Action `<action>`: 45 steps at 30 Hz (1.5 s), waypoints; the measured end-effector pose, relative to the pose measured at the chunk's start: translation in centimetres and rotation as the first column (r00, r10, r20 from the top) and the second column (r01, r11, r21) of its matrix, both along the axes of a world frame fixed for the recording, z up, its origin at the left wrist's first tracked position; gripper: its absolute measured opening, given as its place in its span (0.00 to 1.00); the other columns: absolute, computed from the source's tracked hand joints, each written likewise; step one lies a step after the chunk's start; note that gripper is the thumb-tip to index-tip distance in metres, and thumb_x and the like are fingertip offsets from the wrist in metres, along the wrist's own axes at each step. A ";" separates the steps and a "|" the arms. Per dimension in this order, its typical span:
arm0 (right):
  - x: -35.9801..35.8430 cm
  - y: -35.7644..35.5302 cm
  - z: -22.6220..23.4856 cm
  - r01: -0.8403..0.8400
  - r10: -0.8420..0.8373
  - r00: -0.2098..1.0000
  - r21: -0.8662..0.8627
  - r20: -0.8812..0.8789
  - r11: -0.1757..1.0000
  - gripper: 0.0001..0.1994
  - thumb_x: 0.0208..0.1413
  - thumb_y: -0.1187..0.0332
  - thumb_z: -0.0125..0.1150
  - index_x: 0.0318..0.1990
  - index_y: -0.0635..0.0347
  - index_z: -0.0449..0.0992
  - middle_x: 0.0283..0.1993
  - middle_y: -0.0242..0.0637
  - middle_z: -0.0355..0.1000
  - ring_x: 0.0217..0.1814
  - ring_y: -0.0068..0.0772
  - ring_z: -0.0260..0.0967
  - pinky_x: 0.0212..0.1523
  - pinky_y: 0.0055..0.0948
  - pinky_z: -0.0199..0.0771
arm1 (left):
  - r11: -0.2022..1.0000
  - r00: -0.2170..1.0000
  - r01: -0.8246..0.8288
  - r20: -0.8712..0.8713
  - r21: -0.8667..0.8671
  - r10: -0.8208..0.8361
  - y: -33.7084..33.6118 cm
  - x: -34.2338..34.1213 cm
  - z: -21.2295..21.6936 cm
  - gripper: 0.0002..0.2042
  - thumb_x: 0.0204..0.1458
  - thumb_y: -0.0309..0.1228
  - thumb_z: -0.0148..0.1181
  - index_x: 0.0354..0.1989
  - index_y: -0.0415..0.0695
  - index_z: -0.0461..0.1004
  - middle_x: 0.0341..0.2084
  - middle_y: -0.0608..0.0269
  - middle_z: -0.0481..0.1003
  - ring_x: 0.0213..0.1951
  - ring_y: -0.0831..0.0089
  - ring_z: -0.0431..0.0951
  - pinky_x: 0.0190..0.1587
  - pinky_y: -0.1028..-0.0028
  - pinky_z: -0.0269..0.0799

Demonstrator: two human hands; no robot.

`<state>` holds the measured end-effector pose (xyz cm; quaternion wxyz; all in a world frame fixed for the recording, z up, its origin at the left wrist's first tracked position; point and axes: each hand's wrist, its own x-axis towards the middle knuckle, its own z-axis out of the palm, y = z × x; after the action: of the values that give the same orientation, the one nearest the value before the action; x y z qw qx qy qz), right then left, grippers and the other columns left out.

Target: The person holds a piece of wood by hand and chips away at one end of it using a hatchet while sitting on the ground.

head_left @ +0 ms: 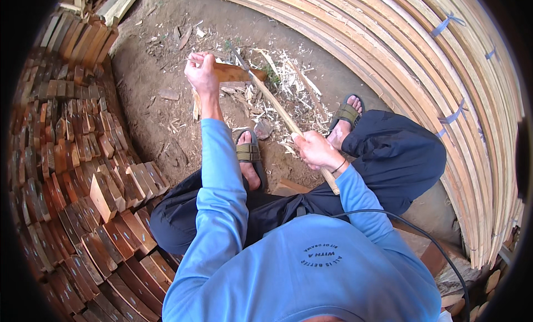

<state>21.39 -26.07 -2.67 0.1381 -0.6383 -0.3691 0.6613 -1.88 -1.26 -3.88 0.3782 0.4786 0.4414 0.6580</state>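
My left hand (202, 73) is closed at the left end of a short brown piece of wood (232, 73), held above the ground in front of me. My right hand (317, 150) wraps round the long pale wooden handle (280, 111) of a bladed chopping tool. Its narrow metal blade (240, 58) lies against or just over the wood, seen nearly edge-on, so I cannot tell whether it touches. The fingers of my left hand partly hide the wood's end.
Pale shavings and chips (294, 80) litter the dirt floor around my sandalled feet (249, 155). Stacked short wooden blocks (83, 155) rise on the left. Long planks (388, 50), some tied with strips, curve along the right. A black cable (411, 217) runs by my right side.
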 end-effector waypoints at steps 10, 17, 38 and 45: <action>1.0 0.8 1.4 0.005 0.001 0.996 0.062 -0.094 0.998 0.15 0.71 0.57 0.43 0.41 0.60 0.66 0.20 0.27 0.59 0.15 0.18 0.56 0.13 0.26 0.56 | 1.000 1.000 0.011 -0.004 0.002 -0.011 0.1 0.2 0.4 0.11 0.45 0.18 0.57 0.20 0.44 0.62 0.27 0.62 0.72 0.31 0.78 0.70 0.38 0.76 0.68; -0.3 0.8 10.7 0.048 -0.087 0.994 0.454 0.066 0.890 0.18 0.66 0.66 0.50 0.60 0.62 0.65 0.36 0.59 0.75 0.41 0.63 0.75 0.40 0.51 0.71 | 0.999 0.999 -0.032 0.043 -0.003 0.032 0.2 -1.6 -0.3 0.10 0.46 0.18 0.57 0.19 0.44 0.63 0.27 0.60 0.73 0.30 0.75 0.72 0.38 0.73 0.70; 1.4 -1.3 1.8 0.275 -0.457 0.673 -0.377 -0.581 0.884 0.24 0.73 0.57 0.36 0.74 0.37 0.50 0.24 0.22 0.51 0.18 0.11 0.44 0.11 0.14 0.47 | 1.000 1.000 0.025 0.019 -0.015 -0.025 0.1 -0.8 -0.3 0.10 0.46 0.18 0.58 0.21 0.43 0.63 0.29 0.61 0.72 0.32 0.76 0.70 0.41 0.74 0.69; 1.3 -1.3 2.0 0.246 -0.276 0.900 -0.130 -0.338 0.961 0.22 0.71 0.59 0.42 0.71 0.43 0.59 0.23 0.31 0.62 0.17 0.19 0.57 0.14 0.22 0.58 | 0.999 0.998 0.042 0.039 -0.007 -0.042 0.1 -0.3 0.0 0.10 0.45 0.18 0.58 0.21 0.43 0.63 0.28 0.62 0.72 0.32 0.77 0.70 0.40 0.75 0.69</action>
<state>22.73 -27.32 -0.62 0.2622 -0.5582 -0.2212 0.7555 -2.16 -1.14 -3.93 0.4023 0.4736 0.4264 0.6573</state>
